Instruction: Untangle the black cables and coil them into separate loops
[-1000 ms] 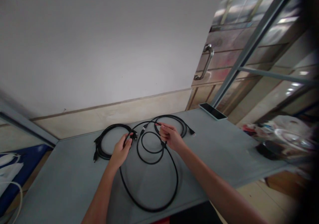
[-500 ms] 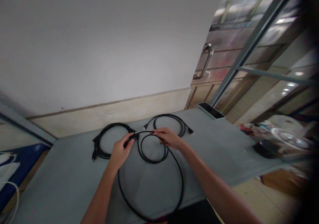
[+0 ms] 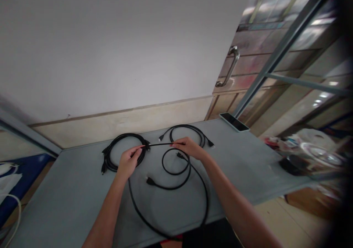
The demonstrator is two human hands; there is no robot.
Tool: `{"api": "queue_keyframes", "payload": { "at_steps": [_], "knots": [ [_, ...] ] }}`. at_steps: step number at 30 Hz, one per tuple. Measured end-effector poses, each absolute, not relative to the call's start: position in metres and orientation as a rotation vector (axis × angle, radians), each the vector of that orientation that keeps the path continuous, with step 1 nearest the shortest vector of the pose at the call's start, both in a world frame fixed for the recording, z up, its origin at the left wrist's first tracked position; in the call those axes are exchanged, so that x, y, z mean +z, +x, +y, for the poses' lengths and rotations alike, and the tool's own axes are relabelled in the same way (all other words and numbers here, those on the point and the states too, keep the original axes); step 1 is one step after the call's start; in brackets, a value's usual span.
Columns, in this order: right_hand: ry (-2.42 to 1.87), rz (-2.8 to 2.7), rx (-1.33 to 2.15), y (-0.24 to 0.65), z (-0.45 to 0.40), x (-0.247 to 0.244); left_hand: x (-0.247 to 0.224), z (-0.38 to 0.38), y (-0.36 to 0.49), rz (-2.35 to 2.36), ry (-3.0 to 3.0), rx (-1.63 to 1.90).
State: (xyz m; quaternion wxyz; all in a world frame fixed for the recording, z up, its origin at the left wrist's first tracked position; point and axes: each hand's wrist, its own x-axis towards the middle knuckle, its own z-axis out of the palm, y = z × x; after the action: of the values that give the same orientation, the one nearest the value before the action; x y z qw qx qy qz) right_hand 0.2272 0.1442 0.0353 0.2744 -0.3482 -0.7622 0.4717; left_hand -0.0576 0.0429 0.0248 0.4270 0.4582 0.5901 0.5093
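A black cable (image 3: 160, 144) is stretched between my hands above the grey table (image 3: 82, 200). My left hand (image 3: 129, 159) pinches it on the left, and my right hand (image 3: 189, 147) grips it on the right. From the hands the cable drops into a small loop below my right hand and a wide loop that reaches the table's front edge. One black plug (image 3: 150, 181) lies on the table between my forearms. A second plug (image 3: 180, 155) sits just below my right hand. Behind my left hand lies a coiled black cable (image 3: 109, 150), partly hidden.
Another coiled black cable (image 3: 202, 132) lies at the back, behind my right hand. A phone (image 3: 234, 122) rests near the back right edge. A wall (image 3: 110, 56) rises behind the table. Past its right end are a dark round object (image 3: 292, 165) and blurred clutter.
My hands have moved apart, pulling a length of cable straight. The plug end that was by my left hand now lies lower on the table, and the small loop has loosened.
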Motion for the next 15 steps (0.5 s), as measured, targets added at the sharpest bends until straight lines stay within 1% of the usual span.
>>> {"api": "queue_keyframes", "payload": {
  "at_steps": [6, 11, 13, 15],
  "knots": [
    [-1.012, -1.839, 1.522, 0.248, 0.154, 0.034, 0.03, 0.042, -0.091, 1.479, 1.032, 1.411],
    [-1.032, -1.769, 1.523, 0.263, 0.159, 0.039, 0.037, 0.039, -0.107, 1.456, 0.894, 1.571],
    [-1.021, -1.746, 1.529, 0.267, 0.16, 0.041, 0.039, 0.036, -0.11, 1.435, 0.872, 1.551],
    [-1.011, -1.698, 1.559, 0.268, 0.16, 0.042, 0.039, 0.034, -0.11, 1.388, 0.906, 1.434]
  ]
}}
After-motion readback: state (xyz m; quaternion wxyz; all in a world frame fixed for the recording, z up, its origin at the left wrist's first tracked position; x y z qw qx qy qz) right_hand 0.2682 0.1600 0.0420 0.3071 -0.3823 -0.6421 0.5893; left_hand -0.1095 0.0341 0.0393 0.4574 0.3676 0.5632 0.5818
